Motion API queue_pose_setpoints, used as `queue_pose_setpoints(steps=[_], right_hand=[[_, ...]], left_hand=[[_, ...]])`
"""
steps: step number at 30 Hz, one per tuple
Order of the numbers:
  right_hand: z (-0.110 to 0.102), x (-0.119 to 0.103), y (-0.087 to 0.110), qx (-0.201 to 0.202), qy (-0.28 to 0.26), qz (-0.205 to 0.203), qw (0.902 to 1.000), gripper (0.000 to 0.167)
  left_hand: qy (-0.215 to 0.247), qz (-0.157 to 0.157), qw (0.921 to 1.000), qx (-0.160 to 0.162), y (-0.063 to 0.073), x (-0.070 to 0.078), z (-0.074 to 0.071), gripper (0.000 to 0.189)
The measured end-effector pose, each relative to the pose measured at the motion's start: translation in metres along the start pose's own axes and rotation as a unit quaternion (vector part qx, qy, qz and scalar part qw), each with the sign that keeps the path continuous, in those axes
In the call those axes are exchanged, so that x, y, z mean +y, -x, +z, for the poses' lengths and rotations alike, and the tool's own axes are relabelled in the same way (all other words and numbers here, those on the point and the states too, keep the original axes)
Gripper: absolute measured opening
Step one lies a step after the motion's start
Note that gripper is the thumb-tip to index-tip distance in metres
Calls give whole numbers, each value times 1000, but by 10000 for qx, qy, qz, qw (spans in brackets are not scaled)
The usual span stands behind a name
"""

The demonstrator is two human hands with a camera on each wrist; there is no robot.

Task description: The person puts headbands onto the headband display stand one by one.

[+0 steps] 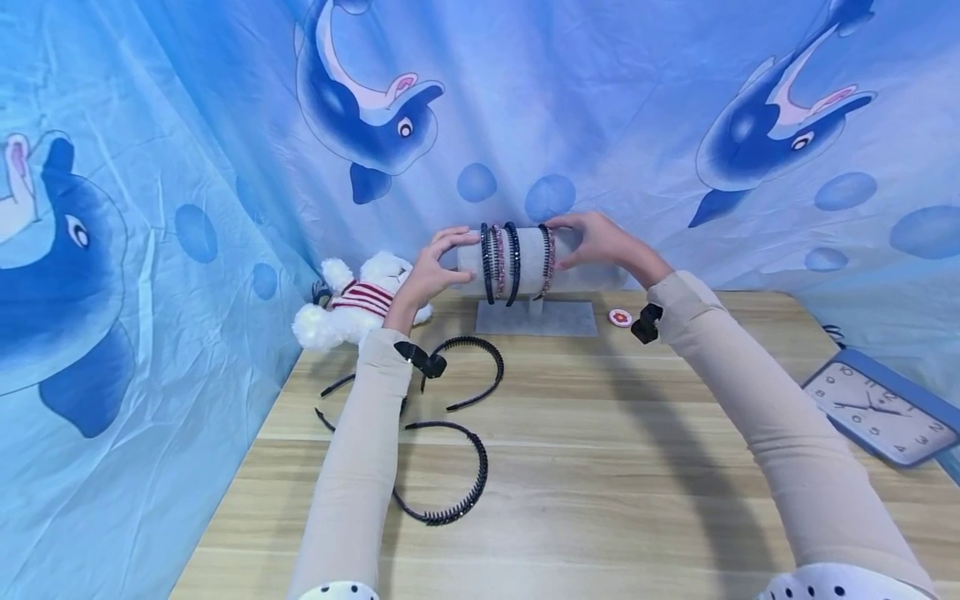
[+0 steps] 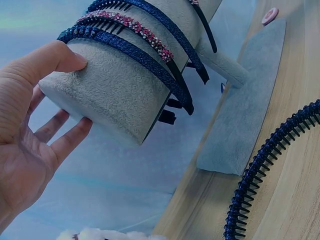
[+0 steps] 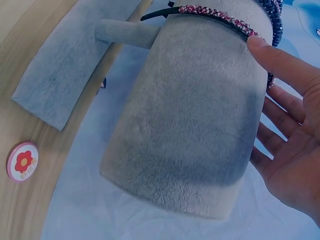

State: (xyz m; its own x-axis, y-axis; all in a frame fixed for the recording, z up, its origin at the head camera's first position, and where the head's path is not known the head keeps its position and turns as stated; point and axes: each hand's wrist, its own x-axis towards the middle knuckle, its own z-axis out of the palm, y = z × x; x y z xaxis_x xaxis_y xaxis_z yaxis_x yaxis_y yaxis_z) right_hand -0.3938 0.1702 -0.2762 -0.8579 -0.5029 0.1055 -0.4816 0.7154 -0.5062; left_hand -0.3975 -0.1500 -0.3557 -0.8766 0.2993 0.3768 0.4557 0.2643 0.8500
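Observation:
A grey plush headband stand (image 1: 528, 258) has a horizontal roll on a post over a flat base (image 1: 536, 321). Toward its left end sit two dark blue headbands (image 1: 513, 262) with a pink rhinestone headband (image 2: 142, 31) between them. Farther right on the roll is another pink rhinestone headband (image 3: 220, 16). My left hand (image 1: 427, 271) holds the roll's left end, thumb on the near side and fingers around the far side. With thumb and fingers, my right hand (image 1: 603, 237) grips the right-hand pink headband, thumb tip on its beads.
Toothed black headbands (image 1: 483, 475) lie on the wooden table (image 1: 600, 467), some partly under my left forearm. A white plush toy (image 1: 367, 304) in a striped top lies left of the stand. Right of the base are a round flower badge (image 1: 620, 317) and a blue clock (image 1: 881, 408).

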Motion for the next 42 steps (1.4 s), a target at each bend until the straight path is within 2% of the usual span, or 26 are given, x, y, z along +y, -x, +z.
queue_pose_setpoints(steps=[16, 34, 42], right_hand=[[-1, -8, -5, -84, 22, -10, 10000, 82], [7, -12, -11, -217, -377, -66, 9990, 82], [12, -15, -11, -150, -118, -200, 9996, 82]], left_hand=[[63, -90, 9999, -80, -1, 6, -1, 61], [39, -68, 10000, -41, -1, 4, 0, 60], [70, -107, 9999, -28, -1, 2, 1, 60]])
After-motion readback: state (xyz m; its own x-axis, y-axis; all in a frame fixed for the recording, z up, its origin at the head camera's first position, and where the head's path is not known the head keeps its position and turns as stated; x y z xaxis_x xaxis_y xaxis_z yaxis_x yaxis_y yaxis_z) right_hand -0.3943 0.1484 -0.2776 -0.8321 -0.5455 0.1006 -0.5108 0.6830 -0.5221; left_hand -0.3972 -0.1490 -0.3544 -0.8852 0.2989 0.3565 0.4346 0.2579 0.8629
